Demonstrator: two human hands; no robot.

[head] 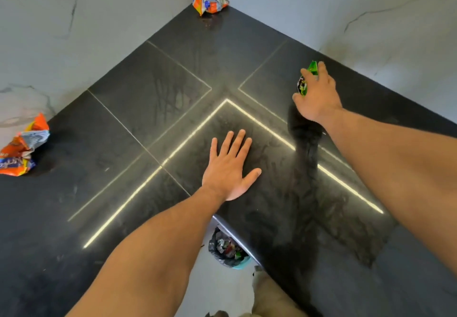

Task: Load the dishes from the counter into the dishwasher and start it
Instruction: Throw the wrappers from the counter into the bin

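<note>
Head view shows no dishes and no dishwasher, so I judge the loading not begun; all of it, and the start, looks left to do. Right grip (319,95) pinches a green wrapper (312,67), fingers curled round it, near the right wall. Left grip (230,168) lies flat on the table (148,89), fingers spread. That table is dark, glossy and smeared, set in a corner of pale marbled walls (74,20). An orange wrapper (210,1) sits in the far corner, another orange wrapper (22,146) by the left wall. Below the table's edge a bin (227,248) holds rubbish.
</note>
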